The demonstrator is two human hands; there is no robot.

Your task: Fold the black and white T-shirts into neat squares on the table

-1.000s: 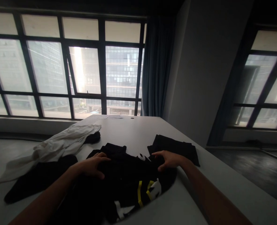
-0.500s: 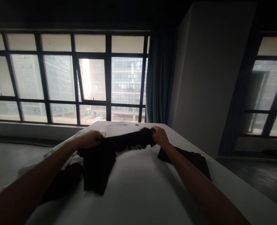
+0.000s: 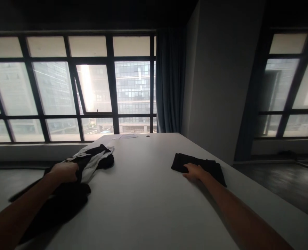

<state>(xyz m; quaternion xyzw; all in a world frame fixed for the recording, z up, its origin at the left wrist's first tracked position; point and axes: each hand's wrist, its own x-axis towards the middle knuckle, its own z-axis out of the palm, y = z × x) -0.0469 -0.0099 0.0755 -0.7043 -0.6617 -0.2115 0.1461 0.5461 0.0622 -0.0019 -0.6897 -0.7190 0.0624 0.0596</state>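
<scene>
My left hand (image 3: 65, 172) is closed on a black garment (image 3: 95, 150) with pale markings, over the heap at the table's left side. White cloth (image 3: 91, 168) shows among the dark folds, and a dark bundle of cloth (image 3: 62, 205) lies nearer to me under my forearm. On the right, my right hand (image 3: 194, 172) rests at the near-left edge of a flat, folded black cloth (image 3: 207, 166). Its fingers look apart, with the tips touching the cloth; it does not grip the cloth visibly.
The long white table (image 3: 138, 201) stretches away from me. Sheets of paper (image 3: 128, 136) and a small dark round spot (image 3: 148, 136) are at its far end. Beyond stand windows, a blue curtain (image 3: 169, 83) and a wide pillar (image 3: 219, 83).
The black garment, stretched between both hands before, has moved left onto the heap with my left hand. My right hand has let go of it and come down to the folded black cloth.
</scene>
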